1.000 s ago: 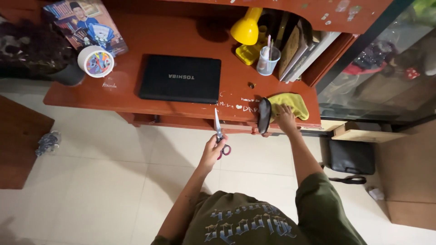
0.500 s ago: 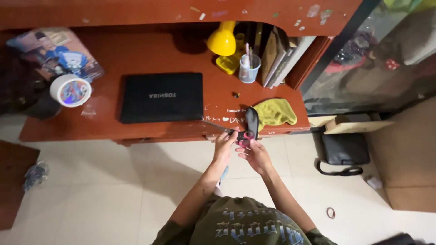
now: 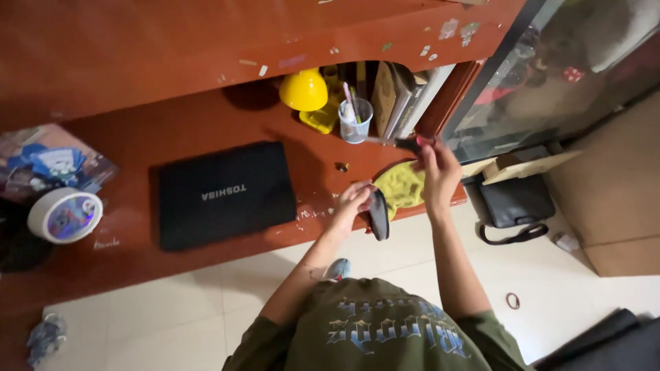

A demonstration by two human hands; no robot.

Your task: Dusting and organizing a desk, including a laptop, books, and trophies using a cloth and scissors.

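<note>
Scissors (image 3: 405, 143) sit clamped in right hand (image 3: 434, 165) fingers, while left hand (image 3: 354, 199) fingers seemingly grip the dark pouch (image 3: 379, 214).

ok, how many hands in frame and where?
2. Left hand grips the dark pouch at the desk edge; right hand holds scissors above the yellow cloth.

On the desk (image 3: 206, 124), the laptop (image 3: 223, 194) lies near the front edge. The clock (image 3: 64, 214) sits at the left end. The lamp (image 3: 304, 91), cup (image 3: 355, 122) and books (image 3: 399, 93) stand along the back toward the right. The cloth (image 3: 401, 185) and pouch (image 3: 379, 214) lie at the front right corner.
</note>
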